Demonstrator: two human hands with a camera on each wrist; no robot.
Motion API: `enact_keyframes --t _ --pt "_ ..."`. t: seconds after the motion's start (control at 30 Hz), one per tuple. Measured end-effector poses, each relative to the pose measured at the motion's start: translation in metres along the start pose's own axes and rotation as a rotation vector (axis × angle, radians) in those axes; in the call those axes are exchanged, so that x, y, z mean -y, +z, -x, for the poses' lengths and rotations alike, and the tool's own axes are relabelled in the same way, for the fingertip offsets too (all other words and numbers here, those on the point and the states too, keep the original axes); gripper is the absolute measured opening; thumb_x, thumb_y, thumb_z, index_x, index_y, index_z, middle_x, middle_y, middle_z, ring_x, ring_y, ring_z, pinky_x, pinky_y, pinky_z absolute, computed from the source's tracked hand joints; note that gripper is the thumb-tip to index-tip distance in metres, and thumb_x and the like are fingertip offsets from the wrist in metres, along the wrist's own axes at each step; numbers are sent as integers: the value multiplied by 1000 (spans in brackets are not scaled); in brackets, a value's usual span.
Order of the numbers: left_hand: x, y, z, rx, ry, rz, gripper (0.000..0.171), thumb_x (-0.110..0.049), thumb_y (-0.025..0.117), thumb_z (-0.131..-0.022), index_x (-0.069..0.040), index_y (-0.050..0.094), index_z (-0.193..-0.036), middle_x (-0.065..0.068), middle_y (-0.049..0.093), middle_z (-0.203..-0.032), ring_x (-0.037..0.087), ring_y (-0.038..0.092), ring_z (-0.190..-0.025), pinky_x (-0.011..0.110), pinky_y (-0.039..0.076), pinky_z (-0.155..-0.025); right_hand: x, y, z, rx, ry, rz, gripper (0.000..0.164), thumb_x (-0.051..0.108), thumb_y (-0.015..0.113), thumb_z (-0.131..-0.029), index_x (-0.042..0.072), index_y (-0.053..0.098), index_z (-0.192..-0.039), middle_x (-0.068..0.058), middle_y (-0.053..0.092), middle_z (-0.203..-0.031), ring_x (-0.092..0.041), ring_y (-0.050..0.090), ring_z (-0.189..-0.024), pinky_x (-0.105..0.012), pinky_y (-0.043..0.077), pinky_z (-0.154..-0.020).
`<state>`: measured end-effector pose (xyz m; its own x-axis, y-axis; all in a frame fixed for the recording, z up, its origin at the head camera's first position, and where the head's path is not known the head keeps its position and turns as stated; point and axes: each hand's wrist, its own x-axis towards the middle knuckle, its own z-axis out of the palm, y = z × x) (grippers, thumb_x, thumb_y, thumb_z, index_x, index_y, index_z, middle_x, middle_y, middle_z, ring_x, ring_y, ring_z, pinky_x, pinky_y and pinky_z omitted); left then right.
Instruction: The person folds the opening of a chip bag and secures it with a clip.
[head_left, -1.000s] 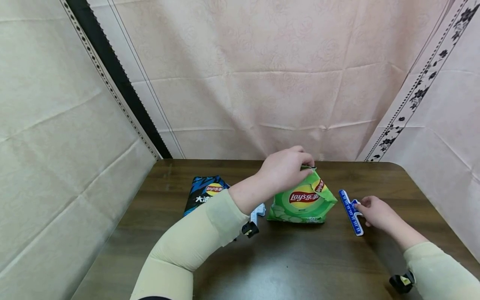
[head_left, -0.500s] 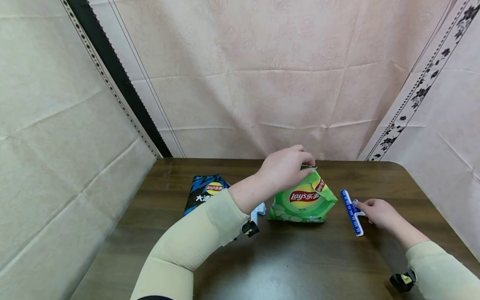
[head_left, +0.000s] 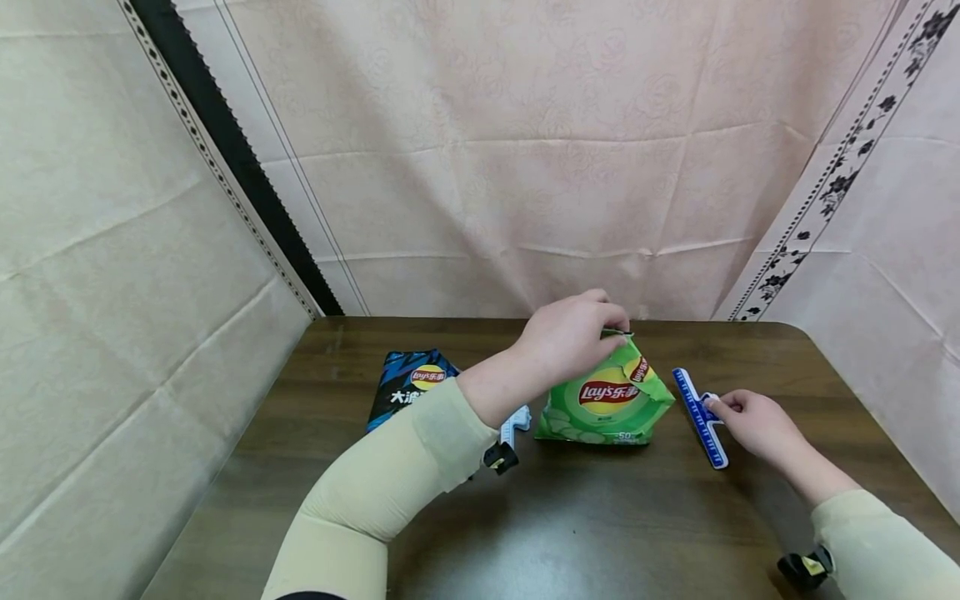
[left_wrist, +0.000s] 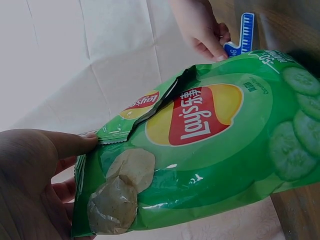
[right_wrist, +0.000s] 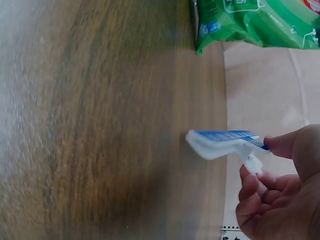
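At a brown wooden desk [head_left: 600, 525], a person's left hand [head_left: 568, 333] pinches the folded top of a green Lay's chip bag [head_left: 600, 408], thumb laid over the edge, while the right hand [head_left: 757, 423] pinches a blue-and-white clip [head_left: 699, 419] between thumb and fingers, to the bag's right and apart from it. Farther left, a dark blue Lay's bag [head_left: 408, 387] and a pale blue object [head_left: 513, 423] show partly behind the left sleeve [head_left: 390, 483].

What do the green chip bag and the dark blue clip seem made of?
Green chip bag: probably thin, glossy plastic film; it creases and catches bright highlights. Dark blue clip: likely smooth, hard plastic; its edges look stiff and cleanly molded.
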<state>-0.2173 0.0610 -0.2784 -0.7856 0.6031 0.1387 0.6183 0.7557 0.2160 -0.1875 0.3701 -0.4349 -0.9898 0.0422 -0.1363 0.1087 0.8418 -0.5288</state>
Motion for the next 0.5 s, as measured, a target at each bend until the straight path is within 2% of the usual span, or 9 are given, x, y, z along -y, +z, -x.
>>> enact_keyframes --t 0.1,0.2,0.37,0.5 --pt "0 0 0 -1 0 -4 20 -42 62 -97 -32 70 -113 -13 56 -108 2 56 -86 21 47 -69 4 2 5 -59 -48 -17 58 43 46 -104 -12 58 -116 -25 64 -101 -33 59 -88 -48 50 -72" --pt "0 1 0 -3 -1 -3 20 -42 62 -97 -32 70 -113 -13 56 -108 2 56 -86 22 47 -69 9 3 10 -112 -86 -35 54 43 47 -104 -8 59 -116 -21 65 -99 -31 59 -86 -42 50 -67" --pt "-1 1 0 -5 -4 -4 21 -43 62 -97 -32 70 -113 -13 56 -109 3 56 -87 22 47 -70 17 0 20 -209 -160 -40 44 39 51 -104 -3 61 -112 -14 65 -92 -25 54 -78 -34 44 -61" --pt "-1 1 0 -5 -6 -3 21 -42 62 -97 -32 70 -113 -13 56 -108 3 56 -87 22 47 -70 21 -3 26 -284 -253 -60 33 33 55 -103 2 63 -108 -11 64 -88 -18 51 -73 -30 41 -58"
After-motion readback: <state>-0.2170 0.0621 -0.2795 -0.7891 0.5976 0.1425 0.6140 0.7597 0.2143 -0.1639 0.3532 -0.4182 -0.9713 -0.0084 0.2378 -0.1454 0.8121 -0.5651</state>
